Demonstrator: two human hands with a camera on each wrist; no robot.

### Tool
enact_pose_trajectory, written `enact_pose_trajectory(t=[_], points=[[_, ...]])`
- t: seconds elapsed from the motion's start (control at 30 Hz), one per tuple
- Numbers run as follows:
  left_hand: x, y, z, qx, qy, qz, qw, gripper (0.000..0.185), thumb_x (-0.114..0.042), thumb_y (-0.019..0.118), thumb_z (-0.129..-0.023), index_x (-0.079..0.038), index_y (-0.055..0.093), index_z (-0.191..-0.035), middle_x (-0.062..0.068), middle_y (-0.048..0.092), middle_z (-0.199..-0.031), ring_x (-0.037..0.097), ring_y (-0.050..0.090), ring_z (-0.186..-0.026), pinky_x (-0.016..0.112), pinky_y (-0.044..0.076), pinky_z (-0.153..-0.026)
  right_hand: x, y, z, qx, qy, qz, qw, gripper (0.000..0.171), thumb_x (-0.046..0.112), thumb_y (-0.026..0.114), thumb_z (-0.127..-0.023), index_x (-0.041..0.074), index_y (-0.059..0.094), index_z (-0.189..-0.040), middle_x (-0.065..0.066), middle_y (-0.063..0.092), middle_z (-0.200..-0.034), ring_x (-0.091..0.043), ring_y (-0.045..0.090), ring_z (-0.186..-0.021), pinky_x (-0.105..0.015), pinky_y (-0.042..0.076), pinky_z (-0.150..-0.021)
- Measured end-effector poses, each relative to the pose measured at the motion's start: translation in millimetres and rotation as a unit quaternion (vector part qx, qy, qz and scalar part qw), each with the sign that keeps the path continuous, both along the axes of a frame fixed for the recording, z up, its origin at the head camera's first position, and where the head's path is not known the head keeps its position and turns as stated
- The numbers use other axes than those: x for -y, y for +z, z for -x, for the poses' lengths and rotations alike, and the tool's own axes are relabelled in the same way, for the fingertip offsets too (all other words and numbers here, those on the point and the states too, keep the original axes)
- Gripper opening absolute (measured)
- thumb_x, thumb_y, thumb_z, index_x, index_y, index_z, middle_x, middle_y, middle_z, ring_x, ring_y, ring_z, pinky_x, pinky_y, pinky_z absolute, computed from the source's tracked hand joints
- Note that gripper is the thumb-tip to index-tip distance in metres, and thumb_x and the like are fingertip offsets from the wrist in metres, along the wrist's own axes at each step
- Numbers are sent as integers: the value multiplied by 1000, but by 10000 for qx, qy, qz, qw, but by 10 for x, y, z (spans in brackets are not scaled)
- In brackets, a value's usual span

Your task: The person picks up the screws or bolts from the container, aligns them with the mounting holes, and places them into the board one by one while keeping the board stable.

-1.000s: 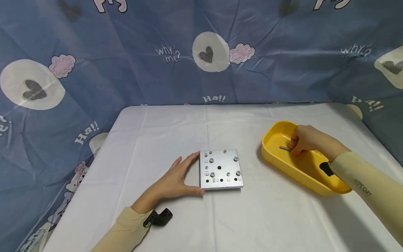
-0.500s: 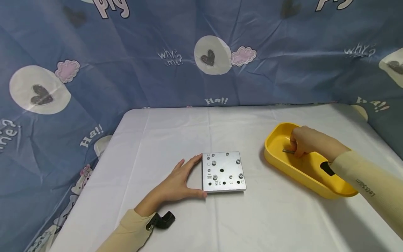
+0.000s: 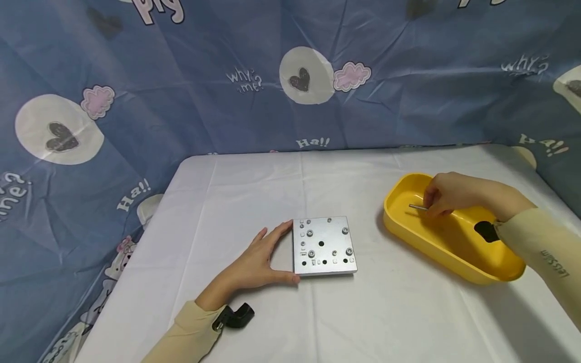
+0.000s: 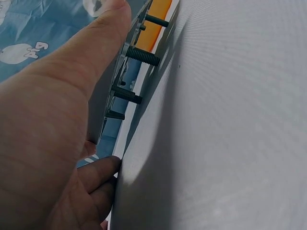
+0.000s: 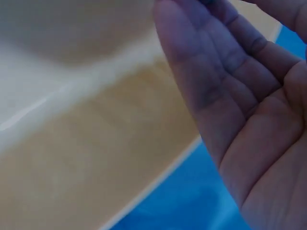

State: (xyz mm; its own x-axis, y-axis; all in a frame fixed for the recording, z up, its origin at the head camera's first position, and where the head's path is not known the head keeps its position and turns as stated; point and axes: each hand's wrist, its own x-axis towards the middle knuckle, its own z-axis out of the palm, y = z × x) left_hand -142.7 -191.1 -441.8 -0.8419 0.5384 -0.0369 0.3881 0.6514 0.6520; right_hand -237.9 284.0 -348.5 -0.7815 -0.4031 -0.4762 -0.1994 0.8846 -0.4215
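A square silver metal plate [image 3: 324, 237] with holes and several socket-head screws lies mid-table. My left hand [image 3: 258, 262] holds its left side, thumb at the near corner and index finger at the far one. Threaded screw ends [image 4: 144, 56] stick out below the plate [image 4: 101, 103] toward the cloth in the left wrist view. Over the yellow tray [image 3: 426, 252], my right hand [image 3: 454, 194] pinches a thin grey metal rod [image 3: 416, 207], which points left out of the fingertips. Its other end is hidden by the fingers. The right wrist view shows the bent fingers [image 5: 216, 62] blurred.
White cloth [image 3: 254, 191] covers the table. Behind it hangs a blue printed curtain [image 3: 218, 101], which also runs down the left side. Black wrist mounts sit on both sleeves, the left one [image 3: 233, 316] close over the cloth.
My right hand has risen a little from the tray floor with the rod between its fingers. The left hand keeps its place at the plate. The head view has shifted slightly.
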Motion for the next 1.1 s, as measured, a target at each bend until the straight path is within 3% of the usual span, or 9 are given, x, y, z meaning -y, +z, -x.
enact_pose_trajectory(t=[0.3,0.77,1.1], points=[[3,-7,7,15,29,27,10000,128,-55,96,-75,-19,21,-173,4,32,-178,24,30,-165,52,1,-141,187,224,-4,-363,139,334,9987,14,15,82,-95,4,75,-102,1,74,-85,-11,64,-75,-21,58,-67],[14,-40,32,44,84,0,10000,128,-56,96,-74,-20,23,-173,2,33,-177,24,30,-165,50,0,-141,516,455,-40,-726,395,496,9953,13,15,83,-94,7,78,-104,1,78,-88,-9,66,-76,-19,55,-67],[20,-55,35,-200,-21,-89,9998,128,-58,95,-73,-18,24,-172,7,36,-176,29,35,-163,56,6,-140,699,576,-71,-820,520,628,9933,15,15,84,-93,9,80,-106,3,78,-88,-13,67,-77,-19,58,-71]])
